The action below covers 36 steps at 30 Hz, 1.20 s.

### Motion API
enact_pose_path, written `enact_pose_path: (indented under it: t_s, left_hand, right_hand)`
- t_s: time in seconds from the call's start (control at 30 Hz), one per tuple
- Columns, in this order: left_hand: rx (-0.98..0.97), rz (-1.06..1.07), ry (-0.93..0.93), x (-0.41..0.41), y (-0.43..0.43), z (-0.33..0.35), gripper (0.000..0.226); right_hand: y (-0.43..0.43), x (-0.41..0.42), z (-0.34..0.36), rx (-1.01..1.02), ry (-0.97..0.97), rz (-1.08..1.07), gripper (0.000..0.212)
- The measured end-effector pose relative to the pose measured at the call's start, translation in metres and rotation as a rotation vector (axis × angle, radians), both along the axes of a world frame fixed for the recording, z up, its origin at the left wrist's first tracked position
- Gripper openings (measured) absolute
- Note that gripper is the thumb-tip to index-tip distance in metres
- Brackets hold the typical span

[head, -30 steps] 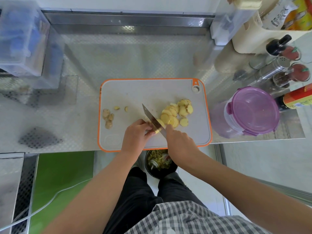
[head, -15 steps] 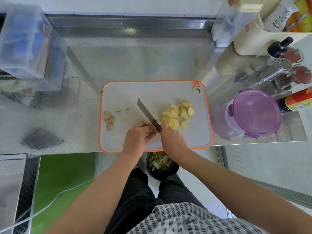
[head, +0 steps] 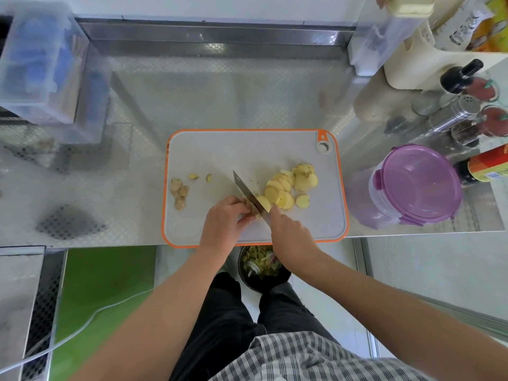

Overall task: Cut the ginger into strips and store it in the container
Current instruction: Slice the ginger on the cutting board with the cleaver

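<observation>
Nearest, below the board's front edge, a dark bowl sits low btwn the legs w/ pale shreds and scraps in it, prob. parked there so waste sweeps straight off. On the board, L hand has fingers curled tight together, tips pinning the ginger stub against the blade's side, so the knuckles guide the cut and the tips stay tucked clear. R hand is wrapped round the handle of the knife and hides it; the blade angles away-left, edge down at the stub. Just right of the blade lie the slices, overlapping rounds piled on the knife side. All coins, no strips yet, so approx. early-mid task. Far left on the board, knobbly offcuts lie well apart from the good stuff. Beyond the board's right edge is the container, purple lid on. Contents: can't tell, no ginger seen in it. Farther back are shakers on the right and a clear box on the left w/ blurred blue items.
</observation>
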<state>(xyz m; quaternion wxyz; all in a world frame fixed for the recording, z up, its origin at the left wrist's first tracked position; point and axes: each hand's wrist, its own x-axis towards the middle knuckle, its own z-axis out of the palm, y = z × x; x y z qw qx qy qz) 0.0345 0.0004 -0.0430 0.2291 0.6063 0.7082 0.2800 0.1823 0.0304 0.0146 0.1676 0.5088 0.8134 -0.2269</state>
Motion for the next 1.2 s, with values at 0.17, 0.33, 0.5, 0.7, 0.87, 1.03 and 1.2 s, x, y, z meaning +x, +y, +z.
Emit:
enact_pose_path:
  t_s: [0.17, 0.33, 0.5, 0.7, 0.87, 1.03, 1.2]
  left_hand:
    - [-0.001, 0.008, 0.011, 0.000, 0.000, 0.000, 0.017]
    - [0.000, 0.002, 0.008, 0.000, 0.000, 0.000, 0.016]
    - [-0.001, 0.010, -0.007, 0.001, 0.001, -0.001, 0.015]
    - [0.011, -0.002, -0.017, 0.000, 0.000, -0.002, 0.014]
    - [0.027, 0.000, -0.012, 0.000, -0.001, -0.003, 0.014]
    - [0.025, 0.049, -0.019, 0.002, -0.002, -0.004, 0.020]
    - [0.032, 0.062, -0.003, 0.002, -0.002, -0.004, 0.025]
  right_hand:
    - [-0.002, 0.006, -0.005, -0.015, 0.036, -0.015, 0.037]
    - [0.003, 0.005, -0.005, -0.012, 0.058, 0.010, 0.040]
    - [0.009, 0.006, -0.006, -0.023, 0.053, -0.001, 0.033]
    - [0.005, 0.000, -0.020, -0.018, 0.056, -0.022, 0.019]
    - [0.017, 0.002, -0.014, -0.095, 0.109, -0.107, 0.008]
    - [0.023, -0.001, 0.003, -0.090, 0.163, -0.106, 0.012]
    - [0.013, 0.010, 0.015, -0.031, 0.135, -0.028, 0.015]
